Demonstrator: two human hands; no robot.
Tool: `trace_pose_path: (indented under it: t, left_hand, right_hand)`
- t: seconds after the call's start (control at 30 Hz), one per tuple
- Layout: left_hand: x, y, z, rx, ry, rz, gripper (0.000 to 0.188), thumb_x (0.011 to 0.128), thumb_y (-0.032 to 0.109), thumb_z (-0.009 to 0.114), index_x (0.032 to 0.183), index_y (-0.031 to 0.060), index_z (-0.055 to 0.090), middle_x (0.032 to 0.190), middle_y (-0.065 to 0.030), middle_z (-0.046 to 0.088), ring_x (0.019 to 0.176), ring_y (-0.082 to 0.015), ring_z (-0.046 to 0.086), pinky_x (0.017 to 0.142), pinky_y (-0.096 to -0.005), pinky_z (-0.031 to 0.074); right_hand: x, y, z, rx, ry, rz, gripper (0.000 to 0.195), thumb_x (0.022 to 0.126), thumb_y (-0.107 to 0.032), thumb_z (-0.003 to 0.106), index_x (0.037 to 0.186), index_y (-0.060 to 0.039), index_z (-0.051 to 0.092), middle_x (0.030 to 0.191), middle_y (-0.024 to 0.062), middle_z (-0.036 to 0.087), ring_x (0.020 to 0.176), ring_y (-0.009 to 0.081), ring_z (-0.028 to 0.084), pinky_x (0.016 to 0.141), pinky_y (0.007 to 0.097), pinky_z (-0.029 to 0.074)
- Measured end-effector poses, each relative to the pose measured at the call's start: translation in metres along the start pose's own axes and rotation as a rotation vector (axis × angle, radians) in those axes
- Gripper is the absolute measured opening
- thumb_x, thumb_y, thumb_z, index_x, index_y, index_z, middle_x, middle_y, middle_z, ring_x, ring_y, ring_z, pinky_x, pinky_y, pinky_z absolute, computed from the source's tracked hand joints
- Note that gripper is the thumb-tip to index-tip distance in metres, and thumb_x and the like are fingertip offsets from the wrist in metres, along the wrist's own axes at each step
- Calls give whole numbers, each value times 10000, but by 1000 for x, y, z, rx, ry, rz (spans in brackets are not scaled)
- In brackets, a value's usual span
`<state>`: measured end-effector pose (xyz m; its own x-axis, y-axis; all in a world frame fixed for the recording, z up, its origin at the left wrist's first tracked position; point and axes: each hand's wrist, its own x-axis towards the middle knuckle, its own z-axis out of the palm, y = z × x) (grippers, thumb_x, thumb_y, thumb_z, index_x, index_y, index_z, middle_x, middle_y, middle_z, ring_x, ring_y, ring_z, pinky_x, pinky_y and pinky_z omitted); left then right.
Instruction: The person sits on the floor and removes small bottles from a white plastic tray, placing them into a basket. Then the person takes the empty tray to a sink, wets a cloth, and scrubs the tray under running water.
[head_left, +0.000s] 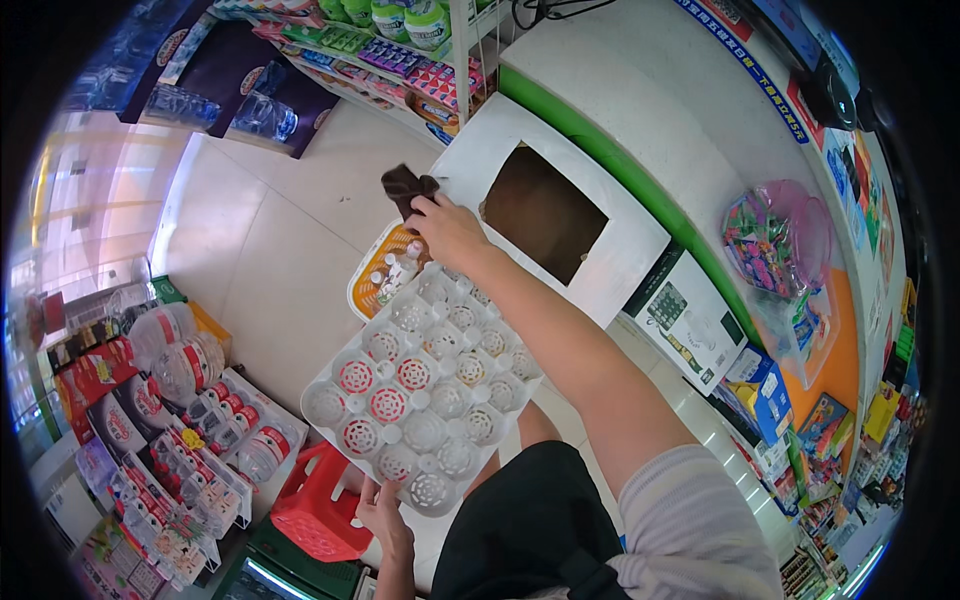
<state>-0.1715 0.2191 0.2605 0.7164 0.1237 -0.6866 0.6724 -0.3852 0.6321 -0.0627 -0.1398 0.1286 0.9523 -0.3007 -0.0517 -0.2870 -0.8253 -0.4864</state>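
My left hand grips the lower edge of a white plastic egg tray with slotted round cups. The tray is tilted in front of my legs, and red shows through several of its cups. My right hand pinches a dark brown cloth beyond the tray's far end. Below that hand is an orange and white plastic basket holding white bottles. The tray's far end hides part of the basket. To the right of my right hand stands a white box with a square opening cut in its top.
A red plastic stool stands by my left hand. Bottled drinks are stacked at the left. A snack rack rises ahead. Along the right runs a green-edged counter, with a printed carton beside it.
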Motion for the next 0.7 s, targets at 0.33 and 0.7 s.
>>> trace_pose_path:
  t: [0.33, 0.7]
  left_hand:
    - [-2, 6, 6, -5, 65, -21, 349, 746, 59, 576, 1082, 14, 659, 793, 48, 605, 613, -20, 453, 541, -182, 345]
    - [-22, -22, -48, 54, -103, -50, 396, 750, 74, 581, 1133, -18, 624, 922, -6, 638, 756, -84, 560, 621, -218, 414]
  right_hand:
    - [-113, 40, -22, 98, -62, 377, 81, 718, -103, 619, 757, -121, 688, 952, 67, 606, 956, 305, 571, 805, 406, 493]
    - [-369, -4, -71, -52, -38, 826, 186, 718, -43, 565, 823, -114, 702, 984, 78, 609, 891, 301, 587, 782, 397, 502]
